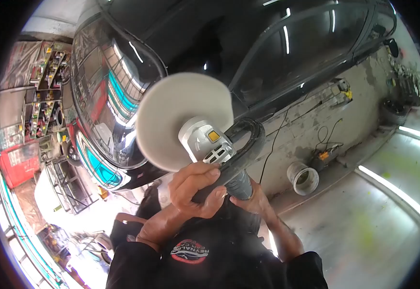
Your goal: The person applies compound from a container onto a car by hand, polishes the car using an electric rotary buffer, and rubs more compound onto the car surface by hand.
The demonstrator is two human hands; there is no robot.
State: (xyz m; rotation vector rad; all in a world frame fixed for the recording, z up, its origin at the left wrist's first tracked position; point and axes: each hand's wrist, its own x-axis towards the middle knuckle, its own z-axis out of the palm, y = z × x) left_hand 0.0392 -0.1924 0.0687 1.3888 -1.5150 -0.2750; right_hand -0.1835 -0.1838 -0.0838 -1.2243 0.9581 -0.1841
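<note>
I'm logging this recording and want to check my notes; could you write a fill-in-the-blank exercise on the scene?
The left hand and the ____ hand hold the polisher.
Of the pale pad and the polisher's silver head, the ____ looks larger.
The car is painted ____.
Missing words: right; pad; black.

The person wears a black short-sleeved shirt (241,262), bottom centre of frame, with a red-rimmed oval emblem (190,252) bearing pale lettering.

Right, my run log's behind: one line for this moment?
tool: polisher; left hand: on loop handle; right hand: on grey grip; pad: by black car, contact unclear
</note>
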